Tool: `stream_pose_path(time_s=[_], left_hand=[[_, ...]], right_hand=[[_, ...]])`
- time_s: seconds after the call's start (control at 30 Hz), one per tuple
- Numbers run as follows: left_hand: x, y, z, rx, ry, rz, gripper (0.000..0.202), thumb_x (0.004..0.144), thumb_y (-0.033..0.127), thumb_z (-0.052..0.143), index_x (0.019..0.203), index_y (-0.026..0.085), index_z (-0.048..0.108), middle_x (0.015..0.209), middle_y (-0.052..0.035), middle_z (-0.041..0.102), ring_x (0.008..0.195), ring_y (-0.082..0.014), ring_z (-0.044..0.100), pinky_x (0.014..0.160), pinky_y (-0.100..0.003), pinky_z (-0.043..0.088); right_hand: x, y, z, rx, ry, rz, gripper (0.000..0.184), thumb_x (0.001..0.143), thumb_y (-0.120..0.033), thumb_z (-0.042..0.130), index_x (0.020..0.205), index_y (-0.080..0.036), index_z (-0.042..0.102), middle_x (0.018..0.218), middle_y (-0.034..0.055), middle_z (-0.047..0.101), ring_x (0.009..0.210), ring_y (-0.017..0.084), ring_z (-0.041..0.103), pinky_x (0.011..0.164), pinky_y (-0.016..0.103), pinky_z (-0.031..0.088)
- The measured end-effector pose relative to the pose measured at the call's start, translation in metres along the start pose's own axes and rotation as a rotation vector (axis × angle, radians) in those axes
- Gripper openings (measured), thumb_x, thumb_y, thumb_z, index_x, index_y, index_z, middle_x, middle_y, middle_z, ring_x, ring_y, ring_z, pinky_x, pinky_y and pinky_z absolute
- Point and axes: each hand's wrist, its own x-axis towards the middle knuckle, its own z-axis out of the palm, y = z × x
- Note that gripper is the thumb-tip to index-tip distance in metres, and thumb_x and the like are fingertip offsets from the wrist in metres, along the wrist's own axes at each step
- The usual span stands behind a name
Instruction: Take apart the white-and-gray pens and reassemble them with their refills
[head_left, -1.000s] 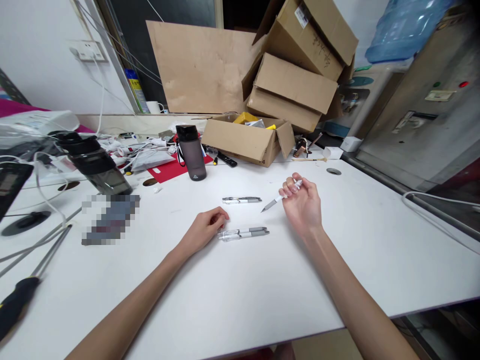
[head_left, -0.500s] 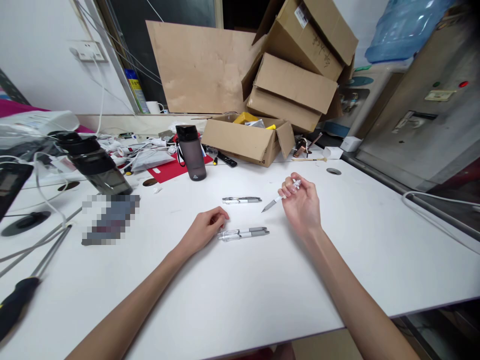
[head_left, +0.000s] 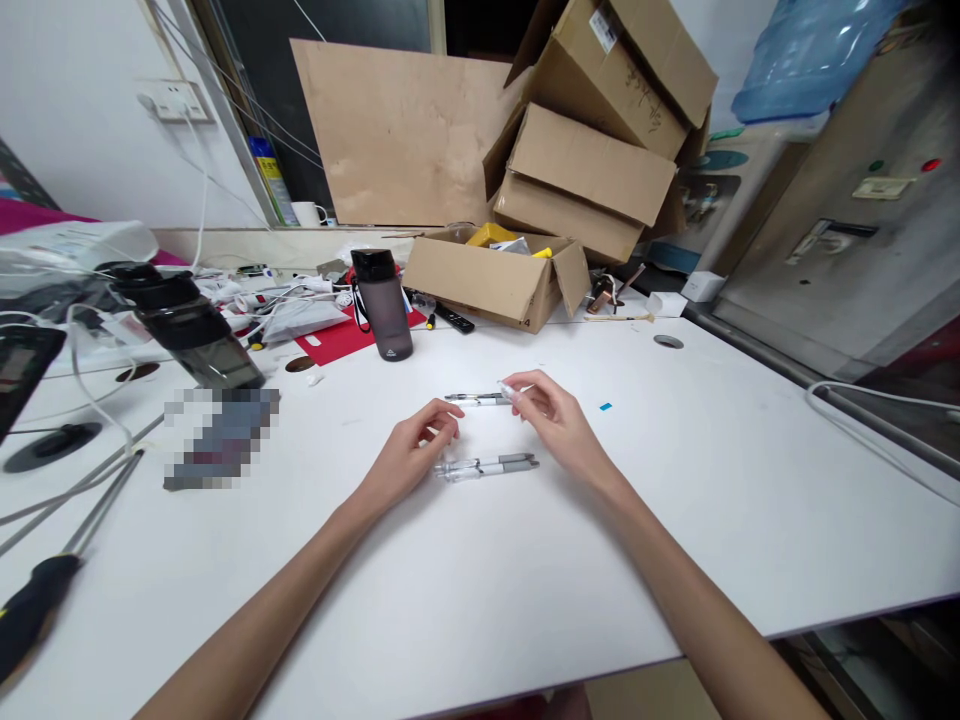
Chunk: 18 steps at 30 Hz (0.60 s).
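Observation:
My right hand (head_left: 555,415) is closed in a pinch above the white table (head_left: 465,580). A whitish, clear end of a pen (head_left: 506,389) shows at its fingertips, while the rest of that pen is hidden by the hand. Just beyond lie slim clear-and-grey pens (head_left: 472,399), partly covered by those fingers. My left hand (head_left: 420,440) rests on its side, loosely curled with thumb and fingers apart, holding nothing. Beside it, two white pens with grey grips (head_left: 491,467) lie together, grips to the right. A small blue piece (head_left: 606,406) is on the table right of my right hand.
A dark bottle (head_left: 386,310) stands behind the pens. Another bottle (head_left: 191,330), a pixelated flat object (head_left: 225,440) and a screwdriver (head_left: 37,605) are at left. An open cardboard box (head_left: 480,275) and clutter line the back; a metal cabinet (head_left: 840,250) stands right.
My right hand has swung left and turned palm down; the pen's grey point no longer shows. The blue piece has come into view. My left fingers have spread slightly.

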Motion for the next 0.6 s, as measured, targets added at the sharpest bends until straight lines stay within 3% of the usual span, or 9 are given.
stream_pose_path(time_s=[0.17, 0.27, 0.4, 0.5, 0.6], left_hand=[[-0.001, 0.011, 0.004, -0.093, -0.031, 0.069, 0.031, 0.099, 0.038, 0.058, 0.128, 0.027, 0.059, 0.109, -0.0042, 0.068, 0.100, -0.0193, 0.064, 0.083, -0.030, 0.050], [-0.003, 0.015, 0.007, -0.075, -0.046, 0.097, 0.028, 0.097, 0.040, 0.061, 0.122, 0.026, 0.063, 0.112, -0.0058, 0.069, 0.097, -0.0201, 0.065, 0.082, -0.031, 0.052], [-0.003, 0.014, 0.007, -0.023, -0.037, 0.086, 0.025, 0.097, 0.044, 0.062, 0.110, 0.023, 0.068, 0.102, -0.0057, 0.071, 0.088, -0.0202, 0.066, 0.076, -0.031, 0.051], [-0.001, 0.008, 0.003, -0.048, 0.020, 0.058, 0.024, 0.095, 0.043, 0.065, 0.106, 0.022, 0.067, 0.100, -0.0051, 0.071, 0.091, -0.0205, 0.067, 0.078, -0.031, 0.051], [0.002, 0.004, -0.004, -0.099, 0.106, 0.031, 0.024, 0.094, 0.042, 0.067, 0.104, 0.021, 0.066, 0.102, -0.0052, 0.070, 0.091, -0.0200, 0.067, 0.078, -0.030, 0.050]], right_hand=[[-0.006, 0.000, 0.007, -0.066, -0.126, 0.048, 0.018, 0.097, -0.039, 0.062, 0.108, -0.025, 0.066, 0.095, 0.0024, 0.070, 0.085, 0.019, 0.066, 0.083, 0.035, 0.050], [-0.010, -0.002, 0.011, -0.095, -0.201, 0.061, 0.016, 0.097, -0.038, 0.061, 0.108, -0.028, 0.066, 0.104, 0.0034, 0.071, 0.090, 0.020, 0.067, 0.084, 0.036, 0.050], [-0.013, -0.006, 0.014, -0.115, -0.263, 0.100, 0.020, 0.099, -0.040, 0.058, 0.114, -0.029, 0.065, 0.106, 0.0039, 0.071, 0.091, 0.021, 0.067, 0.078, 0.034, 0.050], [-0.011, -0.004, 0.007, -0.190, -0.222, 0.153, 0.024, 0.101, -0.044, 0.053, 0.114, -0.029, 0.066, 0.085, 0.0013, 0.069, 0.075, 0.019, 0.064, 0.068, 0.031, 0.045], [-0.006, 0.000, -0.004, -0.258, -0.053, 0.185, 0.031, 0.103, -0.046, 0.046, 0.099, -0.025, 0.069, 0.063, -0.0022, 0.056, 0.060, 0.016, 0.053, 0.062, 0.030, 0.039]])
